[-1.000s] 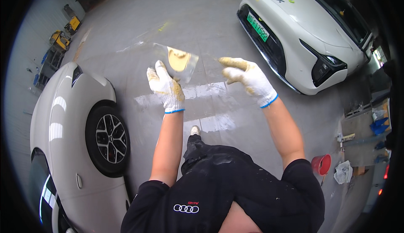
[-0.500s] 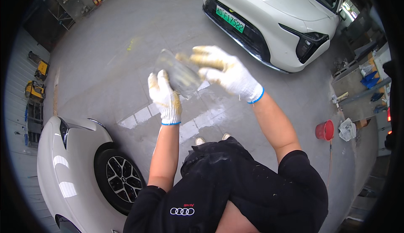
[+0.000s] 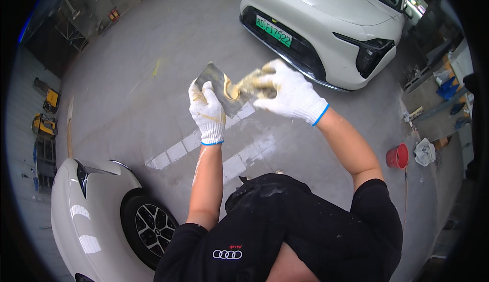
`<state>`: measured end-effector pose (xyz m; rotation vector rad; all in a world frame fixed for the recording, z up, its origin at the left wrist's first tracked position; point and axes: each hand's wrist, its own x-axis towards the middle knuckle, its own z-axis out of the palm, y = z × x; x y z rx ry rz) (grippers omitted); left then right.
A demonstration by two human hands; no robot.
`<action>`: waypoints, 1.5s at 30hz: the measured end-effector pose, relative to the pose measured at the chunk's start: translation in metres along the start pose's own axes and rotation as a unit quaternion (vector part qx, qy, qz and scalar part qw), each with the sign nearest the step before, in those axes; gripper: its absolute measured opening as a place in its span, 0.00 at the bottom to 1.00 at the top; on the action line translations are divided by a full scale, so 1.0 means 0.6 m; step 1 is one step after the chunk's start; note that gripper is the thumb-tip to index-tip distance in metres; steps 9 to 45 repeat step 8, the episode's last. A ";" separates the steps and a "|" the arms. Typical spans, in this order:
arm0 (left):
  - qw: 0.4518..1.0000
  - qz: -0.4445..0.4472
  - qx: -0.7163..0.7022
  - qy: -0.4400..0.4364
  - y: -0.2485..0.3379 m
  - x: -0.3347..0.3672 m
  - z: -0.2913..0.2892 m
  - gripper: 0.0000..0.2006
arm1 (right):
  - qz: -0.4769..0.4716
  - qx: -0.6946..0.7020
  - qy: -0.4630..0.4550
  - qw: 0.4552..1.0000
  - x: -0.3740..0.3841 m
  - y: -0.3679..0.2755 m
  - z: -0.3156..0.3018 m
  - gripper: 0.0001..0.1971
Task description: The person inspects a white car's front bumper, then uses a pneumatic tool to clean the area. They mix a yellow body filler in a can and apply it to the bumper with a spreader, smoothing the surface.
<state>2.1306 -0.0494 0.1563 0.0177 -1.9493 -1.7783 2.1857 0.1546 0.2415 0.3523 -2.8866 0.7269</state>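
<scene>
My left hand [image 3: 208, 111], in a white knit glove with tan stains, grips a flat grey mixing plate [image 3: 212, 75] by its near left edge. The plate is tilted, and a thick streak of tan putty [image 3: 232, 90] lies across its right part. At the plate's right side is my right hand [image 3: 291, 92], also gloved, its fingers closed around a putty-smeared scraper [image 3: 248, 84]. Motion blur and the fingers hide most of that scraper. Its edge meets the putty, or comes very close to it.
A white car [image 3: 331, 32] stands ahead to the right, its front toward me. Another white car [image 3: 89, 205] is close at my lower left. A red bucket [image 3: 397, 156] sits on the right beside crumpled white plastic [image 3: 424, 152]. Yellow equipment [image 3: 45, 124] lines the left wall.
The plate was blurred and is now steadier, with the putty streak plain to see. My left hand has shifted slightly right. My right hand has come lower and closer over the plate.
</scene>
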 end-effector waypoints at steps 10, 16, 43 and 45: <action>0.996 -0.057 -0.072 -0.023 -0.043 0.023 0.037 0.16 | 0.014 0.160 -0.043 0.986 0.013 0.051 0.004 0.27; 0.996 -0.057 -0.072 -0.023 -0.043 0.023 0.037 0.16 | 0.014 0.160 -0.043 0.986 0.013 0.051 0.004 0.27; 0.996 -0.057 -0.072 -0.023 -0.043 0.023 0.037 0.16 | 0.014 0.160 -0.043 0.986 0.013 0.051 0.004 0.27; 0.996 -0.057 -0.072 -0.023 -0.043 0.023 0.037 0.16 | 0.014 0.160 -0.043 0.986 0.013 0.051 0.004 0.27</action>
